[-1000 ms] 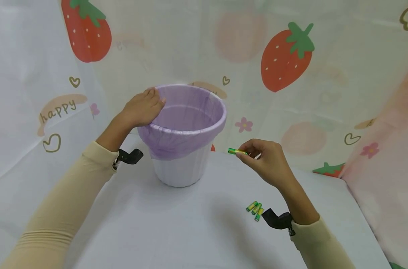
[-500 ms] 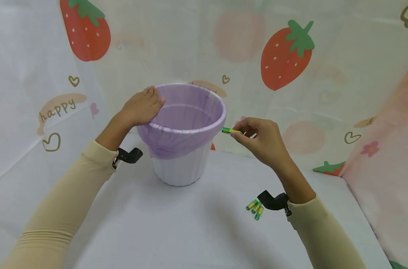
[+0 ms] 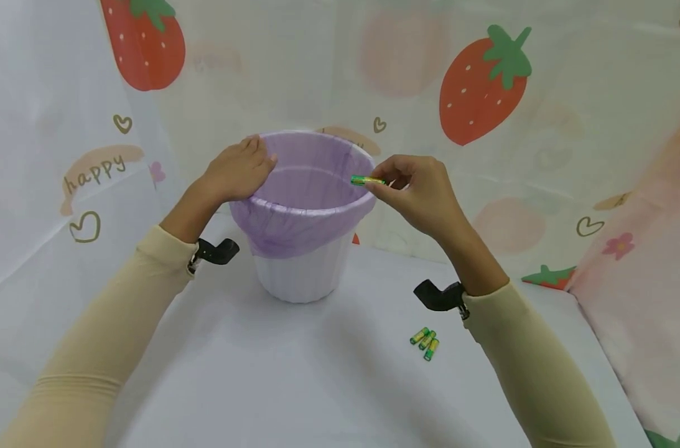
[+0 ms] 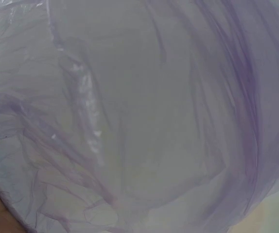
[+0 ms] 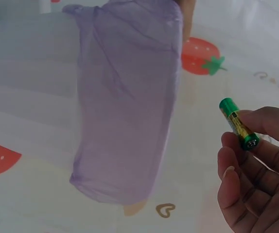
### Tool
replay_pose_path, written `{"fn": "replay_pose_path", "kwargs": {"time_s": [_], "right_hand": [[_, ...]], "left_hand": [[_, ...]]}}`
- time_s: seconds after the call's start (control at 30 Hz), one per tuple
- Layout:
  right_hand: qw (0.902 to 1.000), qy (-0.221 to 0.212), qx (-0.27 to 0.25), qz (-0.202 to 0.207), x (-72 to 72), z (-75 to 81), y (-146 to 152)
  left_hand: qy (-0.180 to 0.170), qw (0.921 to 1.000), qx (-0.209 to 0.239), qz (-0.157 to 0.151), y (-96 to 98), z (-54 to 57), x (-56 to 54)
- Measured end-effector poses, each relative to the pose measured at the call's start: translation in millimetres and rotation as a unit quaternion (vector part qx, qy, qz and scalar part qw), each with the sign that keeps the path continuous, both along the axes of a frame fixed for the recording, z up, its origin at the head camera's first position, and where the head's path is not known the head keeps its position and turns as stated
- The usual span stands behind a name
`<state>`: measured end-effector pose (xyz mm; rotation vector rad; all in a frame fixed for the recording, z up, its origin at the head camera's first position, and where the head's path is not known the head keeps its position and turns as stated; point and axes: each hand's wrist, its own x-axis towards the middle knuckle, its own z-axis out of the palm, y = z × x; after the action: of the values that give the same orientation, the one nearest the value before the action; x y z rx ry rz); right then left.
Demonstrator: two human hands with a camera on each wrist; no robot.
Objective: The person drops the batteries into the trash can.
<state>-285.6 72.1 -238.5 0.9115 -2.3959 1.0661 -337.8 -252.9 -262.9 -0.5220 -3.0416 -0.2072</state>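
A white trash bin [image 3: 297, 280] stands upright, lined with a purple plastic bag [image 3: 289, 236] folded over its rim. My left hand [image 3: 240, 167] holds the left side of the lined rim, its thumb toward the inside. In the left wrist view the wrinkled bag [image 4: 149, 107] fills most of the picture. My right hand [image 3: 418, 190] pinches a green and yellow battery [image 3: 366, 180] between thumb and fingers, at the right side of the rim. The battery's far end overlaps the bin's opening in the head view. In the right wrist view the battery [image 5: 237, 124] lies tilted against the fingertips.
Three more green and yellow batteries [image 3: 427, 341] lie close together on the white tabletop [image 3: 295, 373], below the right forearm. A printed backdrop [image 3: 407, 62] with strawberries hangs behind the bin and along the right side.
My right hand has risen and moved left with the battery, from beside the bin up to its right rim. The left hand keeps its place on the rim.
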Motion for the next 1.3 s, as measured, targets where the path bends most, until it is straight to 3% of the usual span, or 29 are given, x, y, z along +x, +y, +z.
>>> {"fn": "replay_pose_path", "kwargs": {"time_s": [0.17,0.7,1.3], "right_hand": [[0.9997,-0.02,0.0,0.012,-12.6,0.6,-13],[0.9969,-0.073,0.027,-0.013,-47.4,-9.3,-41],[0.9964,-0.066,0.028,-0.045,-54.0,-13.5,-55]], "left_hand": [[-0.003,1.0,0.001,0.003,1.3,2.8,0.0],[-0.006,0.9999,0.007,0.004,3.4,5.1,3.8],[-0.008,0.9998,0.019,0.003,1.0,3.5,4.0]]}}
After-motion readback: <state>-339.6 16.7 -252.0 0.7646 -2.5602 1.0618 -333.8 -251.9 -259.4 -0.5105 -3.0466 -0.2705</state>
